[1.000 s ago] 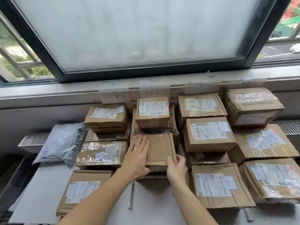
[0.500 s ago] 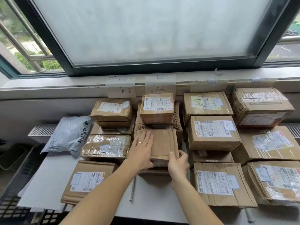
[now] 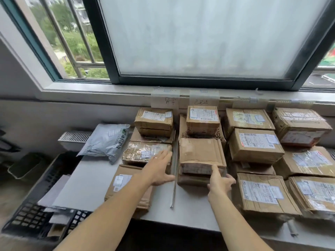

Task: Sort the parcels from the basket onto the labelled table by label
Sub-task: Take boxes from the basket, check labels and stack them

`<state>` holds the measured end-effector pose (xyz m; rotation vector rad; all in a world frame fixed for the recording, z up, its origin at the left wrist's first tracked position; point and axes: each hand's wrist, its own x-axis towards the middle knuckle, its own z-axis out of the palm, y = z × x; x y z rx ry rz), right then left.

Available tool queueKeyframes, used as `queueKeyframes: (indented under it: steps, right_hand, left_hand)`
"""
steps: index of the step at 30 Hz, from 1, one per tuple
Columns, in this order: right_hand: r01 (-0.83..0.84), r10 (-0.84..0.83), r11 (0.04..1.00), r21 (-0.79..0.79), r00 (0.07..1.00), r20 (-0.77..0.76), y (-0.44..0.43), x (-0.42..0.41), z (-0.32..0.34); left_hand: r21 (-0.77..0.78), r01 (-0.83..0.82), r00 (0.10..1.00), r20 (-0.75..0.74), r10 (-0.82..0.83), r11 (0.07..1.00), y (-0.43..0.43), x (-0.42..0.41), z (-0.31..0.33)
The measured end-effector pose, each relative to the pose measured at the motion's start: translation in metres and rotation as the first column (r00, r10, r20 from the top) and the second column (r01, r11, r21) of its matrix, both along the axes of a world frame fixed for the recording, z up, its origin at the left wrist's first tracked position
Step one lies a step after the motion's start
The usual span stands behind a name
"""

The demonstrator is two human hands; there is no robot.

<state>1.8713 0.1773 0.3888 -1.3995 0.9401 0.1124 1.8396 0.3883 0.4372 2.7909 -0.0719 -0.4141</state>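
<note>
Sagging, creased brown cardboard parcel (image 3: 201, 153)

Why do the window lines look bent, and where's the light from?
Head view: the wide-angle lens bows the window frame toward the edges; daylight through the frosted pane leaves faint shadows; tape on the wrapped parcel by the left hand glares; the plain parcel that the right hand grips is sharp.

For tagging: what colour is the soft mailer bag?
Grey soft mailer bag, green print; head view.
</note>
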Motion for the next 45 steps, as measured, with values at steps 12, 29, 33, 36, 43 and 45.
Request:
queueKeyframes:
  steps: [12,29,33,36,43,45]
  right_hand:
    - [-0.507,0.506,0.862,-0.012,0.857,0.093,0.255,-0.213,0.001]
    - [-0.862,0.869,0.491,0.125,0.495,-0.005,0.548,-0.313,-0.056]
    - [-0.830,0.859,0.508,0.228,0.507,-0.068,0.610,-0.310,-0.079]
    - [-0.814,0.858,0.507,0.282,0.508,-0.076,0.648,-0.297,-0.082]
    - [-0.750,0.793,0.605,0.265,0.596,-0.124,0.693,-0.241,-0.093]
    - [-0.701,0.748,0.659,0.275,0.649,-0.140,0.701,-0.225,-0.105]
  left_hand:
    - [-0.431,-0.608,0.777,-0.152,0.611,0.667,0.219,-0.275,-0.018]
    - [-0.442,-0.859,0.406,-0.280,0.870,0.259,0.442,-0.387,-0.033]
    - [-0.384,-0.884,0.407,-0.345,0.846,0.268,0.483,-0.357,-0.029]
    - [-0.331,-0.874,0.460,-0.328,0.825,0.355,0.512,-0.328,-0.022]
    - [-0.266,-0.813,0.582,-0.402,0.707,0.518,0.570,-0.265,-0.052]
    - [-0.277,-0.774,0.633,-0.392,0.668,0.570,0.584,-0.249,-0.062]
